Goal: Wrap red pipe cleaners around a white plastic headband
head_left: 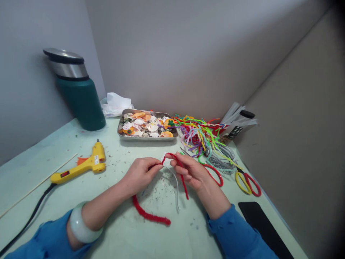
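My left hand [142, 172] is closed in a pinch on a thin grey wire [176, 185] and the start of a red pipe cleaner. Past the fingertips the bare wire curves down toward the table. From under the same hand comes a thick, fuzzy red curved length [149, 215], which looks like wire wrapped in red pipe cleaner. The loose red pipe cleaner [184, 185] runs from the left fingertips over to my right hand [192, 171], whose fingers are closed on it, its tail hanging below them. Red-handled scissors [217, 176] lie partly hidden behind the right hand.
A yellow glue gun [81, 169] and a thin stick [40, 184] lie left, before a green bottle [81, 102]. A metal tray [148, 138] of shells stands behind, beside colourful pipe cleaners [198, 135] and coiled grey wire [222, 158]. More scissors [246, 182] and a black object [262, 228] lie right.
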Motion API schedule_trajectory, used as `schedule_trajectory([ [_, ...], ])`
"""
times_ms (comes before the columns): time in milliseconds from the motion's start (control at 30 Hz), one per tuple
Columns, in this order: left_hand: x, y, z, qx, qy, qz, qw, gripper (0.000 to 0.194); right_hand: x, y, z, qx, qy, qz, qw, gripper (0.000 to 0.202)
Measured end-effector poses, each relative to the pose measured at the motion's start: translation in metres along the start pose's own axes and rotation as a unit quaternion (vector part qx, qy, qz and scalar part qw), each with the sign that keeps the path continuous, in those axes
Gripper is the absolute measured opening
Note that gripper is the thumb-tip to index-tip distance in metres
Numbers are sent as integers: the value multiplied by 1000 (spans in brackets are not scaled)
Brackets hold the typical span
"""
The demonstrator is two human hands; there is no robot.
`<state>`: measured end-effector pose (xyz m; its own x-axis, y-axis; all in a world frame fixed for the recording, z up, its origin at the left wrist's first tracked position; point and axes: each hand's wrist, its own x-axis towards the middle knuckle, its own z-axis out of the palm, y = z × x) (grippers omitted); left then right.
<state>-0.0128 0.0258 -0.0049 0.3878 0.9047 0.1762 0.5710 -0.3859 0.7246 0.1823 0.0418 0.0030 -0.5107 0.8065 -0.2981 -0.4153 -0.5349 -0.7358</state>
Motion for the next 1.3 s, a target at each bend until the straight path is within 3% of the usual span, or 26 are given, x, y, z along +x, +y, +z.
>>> schedule_trajectory([
  [167,1,0,1,0,4,0,1000,28,-1,0,2,-17,-6,-6,1000,23],
  [267,1,1,0,1,3,0,1000,28,2,2,-2,-115,27,-58,991,22],
  [333,1,1,-1,4,1,-5,1000,28,6,4,-5,-211,81,-100,969,23],
  [400,1,1,-1,7,-3,-10,1000,28,10,6,-8,-318,147,-165,922,22],
  [467,1,1,-1,7,-4,-13,1000,28,11,8,-7,-431,187,-268,841,20],
  [567,1,1,0,6,-2,-14,1000,28,7,10,-2,-560,172,-418,694,24],
  [633,1,0,1,5,-2,-12,1000,28,3,11,2,-612,146,-468,621,29],
  [700,1,0,1,0,0,-9,1000,28,0,13,5,-652,117,-482,573,31],
  [767,1,-1,2,-12,3,-7,1000,27,-1,14,6,-679,86,-474,553,25],
  [833,0,-1,2,-23,3,-7,1000,28,0,15,5,-685,65,-456,565,19],
  [900,0,-1,2,-27,0,-8,1000,28,2,15,5,-669,49,-437,600,16],
  [1167,1,-2,2,-19,-2,-3,1000,27,4,16,2,-527,47,-299,794,9],
  [1300,1,-1,1,-28,-2,5,1000,25,7,17,-1,-442,29,-231,866,11],
])
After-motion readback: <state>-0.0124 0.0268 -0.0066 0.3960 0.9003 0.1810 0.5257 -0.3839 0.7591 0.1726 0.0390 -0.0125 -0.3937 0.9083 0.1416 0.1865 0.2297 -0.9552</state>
